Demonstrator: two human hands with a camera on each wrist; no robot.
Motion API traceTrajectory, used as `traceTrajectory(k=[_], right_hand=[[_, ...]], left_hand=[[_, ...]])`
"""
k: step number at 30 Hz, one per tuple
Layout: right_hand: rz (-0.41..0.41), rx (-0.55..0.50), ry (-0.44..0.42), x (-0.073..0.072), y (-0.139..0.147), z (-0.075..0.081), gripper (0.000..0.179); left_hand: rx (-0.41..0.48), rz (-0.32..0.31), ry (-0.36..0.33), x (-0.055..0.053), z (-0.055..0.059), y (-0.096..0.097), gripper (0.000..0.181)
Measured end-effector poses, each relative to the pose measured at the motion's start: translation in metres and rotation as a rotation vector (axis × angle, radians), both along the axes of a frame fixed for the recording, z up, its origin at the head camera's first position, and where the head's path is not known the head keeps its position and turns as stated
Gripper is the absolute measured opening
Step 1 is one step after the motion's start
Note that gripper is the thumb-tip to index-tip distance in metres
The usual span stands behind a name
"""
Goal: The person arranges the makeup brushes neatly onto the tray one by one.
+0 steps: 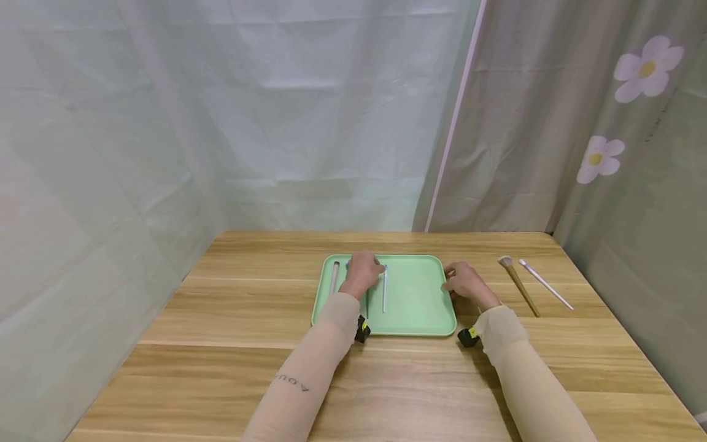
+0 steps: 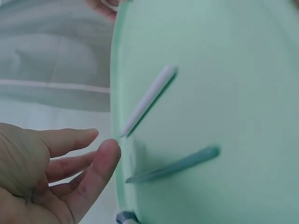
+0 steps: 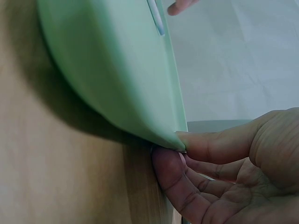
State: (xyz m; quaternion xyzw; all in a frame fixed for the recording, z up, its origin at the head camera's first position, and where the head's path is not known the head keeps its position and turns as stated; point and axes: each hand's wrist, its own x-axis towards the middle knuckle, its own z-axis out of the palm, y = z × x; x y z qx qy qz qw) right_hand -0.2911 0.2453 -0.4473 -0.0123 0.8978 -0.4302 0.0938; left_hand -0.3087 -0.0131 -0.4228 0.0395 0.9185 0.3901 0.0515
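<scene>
A light green tray (image 1: 418,294) lies on the wooden table with makeup brushes on it. My left hand (image 1: 363,270) is over its far left part, fingers loosely bent and holding nothing. Beside that hand lies a slim pale lilac brush (image 1: 385,291). A dark green brush handle (image 2: 175,168) shows under the hand, its head mostly hidden in the head view. Farther left on the tray is a brush with a dark tip (image 1: 334,279). My right hand (image 3: 224,172) pinches the tray's right rim, thumb above and forefinger below.
Right of the tray, a brush with a tan handle (image 1: 519,287) and a thin white-lilac brush (image 1: 545,284) lie on the wooden table (image 1: 237,307). Pale curtains (image 1: 331,123) hang behind the table and at both sides.
</scene>
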Motion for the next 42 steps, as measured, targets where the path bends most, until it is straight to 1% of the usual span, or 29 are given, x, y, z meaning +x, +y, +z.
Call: traceTrajectory(k=[2,3,9,11,13,16,21,25,28,30,34,36,39,42], right_hand=[[-0.001,0.001,-0.003,0.000,0.000,0.000,0.040],[0.000,-0.001,-0.003,0.001,0.000,0.001,0.040],[0.005,-0.003,0.003,0.002,0.001,0.002,0.039],[0.004,-0.006,0.001,0.002,0.000,0.002,0.039],[0.009,-0.007,0.003,0.003,0.000,0.002,0.039],[0.003,-0.016,0.003,0.004,-0.001,0.003,0.038],[0.001,-0.014,0.007,0.004,-0.001,0.003,0.038],[0.002,-0.008,0.009,0.005,-0.001,0.003,0.039],[0.003,-0.008,0.011,0.004,-0.001,0.002,0.038],[0.002,-0.010,0.012,0.004,-0.001,0.002,0.038],[-0.002,-0.010,0.007,0.004,-0.001,0.001,0.039],[-0.001,-0.007,0.006,0.004,0.000,0.001,0.040],[-0.009,-0.006,0.001,0.003,0.000,0.001,0.040],[-0.011,-0.007,0.001,0.004,0.002,0.003,0.040]], left_hand=[[0.021,-0.009,0.011,0.000,0.004,-0.004,0.022],[0.038,-0.017,0.014,0.000,0.005,-0.006,0.020],[0.131,-0.108,0.011,0.000,0.014,-0.023,0.030],[0.149,-0.131,0.012,-0.001,0.016,-0.031,0.031],[0.171,-0.141,0.020,-0.003,0.017,-0.038,0.032],[0.217,-0.147,0.027,-0.004,0.020,-0.049,0.034],[0.238,-0.131,0.040,-0.006,0.021,-0.068,0.035],[0.268,-0.117,0.026,-0.007,0.022,-0.083,0.036],[0.235,-0.109,0.033,-0.007,0.022,-0.093,0.040],[0.186,-0.115,0.058,-0.007,0.021,-0.101,0.042],[0.112,-0.140,0.101,-0.009,0.015,-0.117,0.047],[0.104,-0.137,0.101,-0.010,0.012,-0.123,0.048],[0.117,-0.104,0.079,-0.010,0.008,-0.131,0.049],[0.119,-0.071,0.077,-0.010,0.005,-0.135,0.051]])
